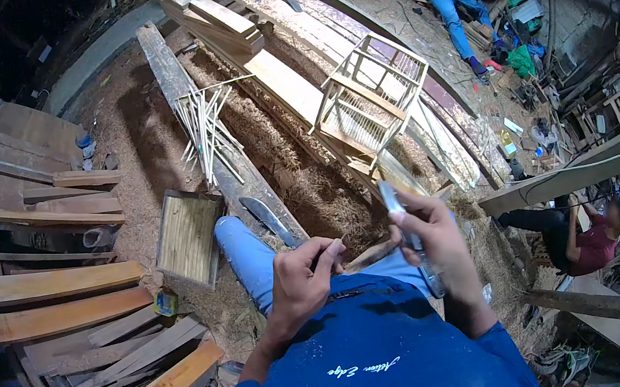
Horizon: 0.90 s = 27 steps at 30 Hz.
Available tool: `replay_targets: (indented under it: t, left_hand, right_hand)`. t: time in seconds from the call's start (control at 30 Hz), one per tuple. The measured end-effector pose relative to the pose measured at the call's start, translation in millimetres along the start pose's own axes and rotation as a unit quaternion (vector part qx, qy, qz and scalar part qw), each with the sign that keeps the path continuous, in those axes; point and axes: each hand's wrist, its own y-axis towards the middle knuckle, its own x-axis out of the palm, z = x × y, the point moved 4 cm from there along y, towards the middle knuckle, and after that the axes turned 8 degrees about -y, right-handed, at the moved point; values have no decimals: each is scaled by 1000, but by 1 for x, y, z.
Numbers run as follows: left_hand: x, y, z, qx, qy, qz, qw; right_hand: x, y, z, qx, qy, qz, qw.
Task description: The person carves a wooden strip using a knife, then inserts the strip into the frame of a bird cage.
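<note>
My left hand (302,279) is closed above my lap, its thumb and fingers pressed together; what they hold, if anything, is too small to make out. My right hand (439,237) grips a silver knife-like tool (391,200), one end pointing up and away, the other emerging below the fingers. By my left knee, a broad curved blade (267,219) lies on a worn plank (233,174). Farther along that plank is a loose heap of thin pale sticks (206,133). Ahead of my right hand, a small wooden cage (374,99) with thin bars rests on the boards.
A framed slatted panel (189,239) stands left of my knee. Long boards (288,83) stretch away over shavings. Curved timber pieces (51,282) are stacked at left. One person (458,6) sits at far right; another (590,235) is at right beside a large plank (567,179).
</note>
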Motion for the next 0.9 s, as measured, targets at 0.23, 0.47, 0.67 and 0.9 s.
replay_targets:
  t: [0.23, 0.47, 0.67, 0.9]
  left_hand:
    - [3, 4, 10, -33, -23, 0, 999]
    - [2, 3, 0, 19, -5, 3, 1000]
    - [1, 0, -1, -27, -28, -20, 999]
    - [4, 3, 10, 7, -9, -20, 1000]
  right_hand:
    - [31, -9, 3, 52, -47, -160, 985]
    - [36, -8, 14, 56, -20, -185, 981]
    - [11, -6, 4, 26, 6, -64, 998]
    - [32, -11, 6, 60, -19, -177, 982]
